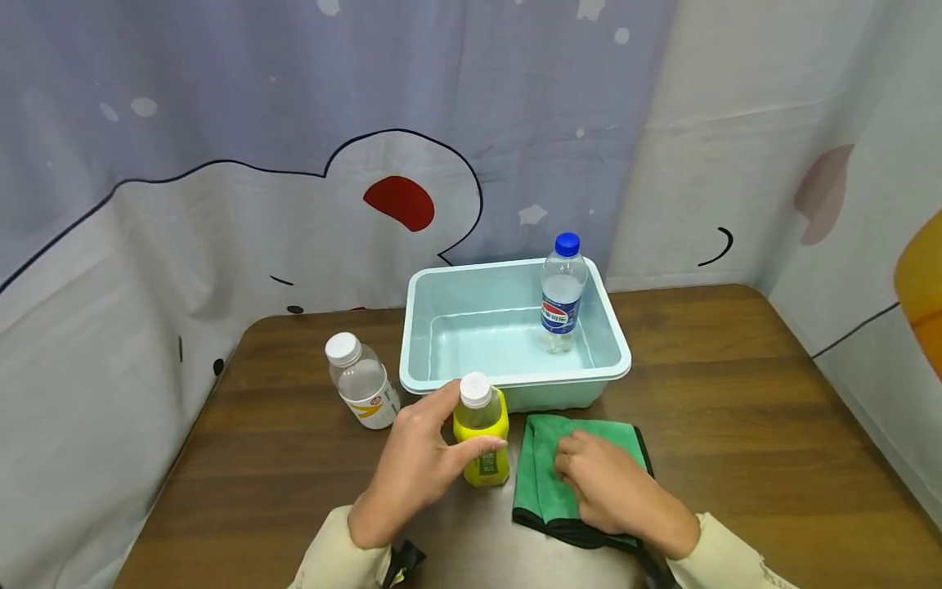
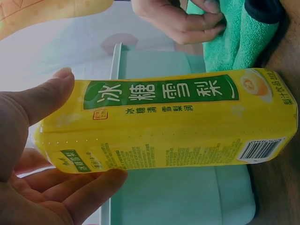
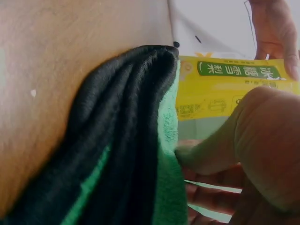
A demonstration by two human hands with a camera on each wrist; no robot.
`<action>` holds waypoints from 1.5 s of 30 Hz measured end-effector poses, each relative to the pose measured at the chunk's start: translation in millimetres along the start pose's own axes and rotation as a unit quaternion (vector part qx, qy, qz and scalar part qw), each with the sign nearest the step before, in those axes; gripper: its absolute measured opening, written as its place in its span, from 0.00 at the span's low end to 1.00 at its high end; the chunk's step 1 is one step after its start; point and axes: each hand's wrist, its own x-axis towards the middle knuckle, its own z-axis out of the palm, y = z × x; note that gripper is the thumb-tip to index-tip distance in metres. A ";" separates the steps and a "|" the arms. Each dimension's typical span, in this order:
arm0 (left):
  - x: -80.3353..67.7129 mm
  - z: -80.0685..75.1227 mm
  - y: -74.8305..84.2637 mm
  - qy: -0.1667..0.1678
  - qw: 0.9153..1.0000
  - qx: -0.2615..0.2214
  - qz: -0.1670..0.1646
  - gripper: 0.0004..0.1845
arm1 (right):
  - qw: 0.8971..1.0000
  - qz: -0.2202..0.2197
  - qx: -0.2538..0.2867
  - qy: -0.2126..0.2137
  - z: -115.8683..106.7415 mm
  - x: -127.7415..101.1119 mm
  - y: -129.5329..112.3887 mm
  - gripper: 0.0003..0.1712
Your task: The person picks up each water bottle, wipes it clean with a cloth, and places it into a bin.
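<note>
My left hand (image 1: 419, 462) grips a yellow-labelled drink bottle (image 1: 484, 466) with a white cap, thumb on one side and fingers on the other. The bottle stands upright in front of the light-blue basin (image 1: 478, 382). Its label, with white characters on a green band, fills much of the left wrist view (image 2: 164, 124). To the right, my right hand (image 1: 611, 483) pinches a folded green towel (image 1: 540, 478) with black edging, its fingers curled at the cloth. In the right wrist view, the thumb (image 3: 206, 150) meets the towel's green face; some fingertips are hidden.
Inside the basin, toward its right end, stands a clear bottle (image 1: 562, 286) with a blue cap and a blue Pepsi-style label. A white-capped clear bottle (image 1: 364, 380) stands left of the basin on the wooden table (image 1: 736, 425). A printed curtain (image 1: 243, 221) hangs behind.
</note>
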 end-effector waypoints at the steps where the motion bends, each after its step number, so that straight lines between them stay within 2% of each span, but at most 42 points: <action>1: -0.5 0.3 0.4 -0.002 1.000 0.001 -0.002 0.30 | 1.000 0.004 0.003 -0.012 -1.1 -0.7 -1.2 0.13; 3: -1.1 0.4 1.1 -0.005 1.000 0.000 -0.005 0.30 | 0.999 0.013 0.004 -0.046 -3.3 -2.8 -4.0 0.10; 5: -1.5 0.2 1.6 -0.007 1.000 0.000 -0.008 0.30 | 0.997 0.016 -0.009 -0.073 -5.0 -4.0 -7.4 0.13; 7: -2.1 -0.2 2.0 -0.006 1.000 0.000 -0.010 0.30 | 0.996 0.005 -0.024 -0.080 -3.4 -3.0 -8.6 0.15; 10: -3.3 -0.7 2.0 -0.003 1.000 0.002 -0.011 0.30 | 0.997 -0.014 -0.033 -0.073 -2.2 1.4 -8.4 0.12; 16: -4.8 -0.4 0.5 -0.002 1.000 -0.002 -0.005 0.31 | 0.998 -0.019 0.044 -0.030 -8.6 12.1 -10.5 0.17; 21: -6.4 0.3 -2.4 0.006 1.000 -0.001 -0.008 0.31 | 0.994 -0.017 0.107 -0.025 2.4 20.1 -15.3 0.05; 22: -6.6 0.8 -2.5 0.007 1.000 -0.003 -0.007 0.31 | 0.994 -0.003 0.102 -0.027 4.8 20.3 -16.1 0.03; 23: -6.6 1.3 -2.7 0.007 1.000 -0.003 -0.006 0.31 | 0.996 0.014 0.087 -0.029 6.6 20.2 -17.1 0.05; 27: -5.1 2.8 -1.7 0.004 1.000 -0.005 -0.001 0.31 | 0.997 0.069 -0.009 -0.046 10.8 18.2 -21.2 0.24; 29: -4.3 2.7 -1.3 0.004 1.000 -0.001 -0.001 0.31 | 0.995 0.062 -0.048 -0.060 12.5 17.3 -24.0 0.27; 34: -4.6 1.7 -0.2 0.006 1.000 0.005 -0.001 0.32 | 0.994 0.027 -0.086 -0.057 18.6 16.4 -30.0 0.20; 38: -4.7 1.9 -0.1 0.003 1.000 0.002 -0.003 0.31 | 0.992 -0.028 -0.112 -0.052 23.3 16.4 -29.5 0.16; 40: -5.1 2.1 -0.5 0.004 1.000 -0.001 -0.003 0.31 | 0.994 -0.041 -0.088 -0.046 22.3 16.1 -26.5 0.15; 41: -5.3 2.2 -0.7 0.005 1.000 -0.001 -0.002 0.31 | 0.997 -0.039 -0.055 -0.040 21.3 15.9 -24.0 0.15; 43: -5.5 2.4 -1.1 0.006 1.000 0.000 0.001 0.31 | 0.999 -0.022 0.028 -0.009 17.8 15.1 -18.7 0.16; 45: -5.3 2.6 -1.4 0.007 1.000 0.001 0.005 0.31 | 0.991 -0.006 0.128 0.049 12.5 14.6 -14.1 0.17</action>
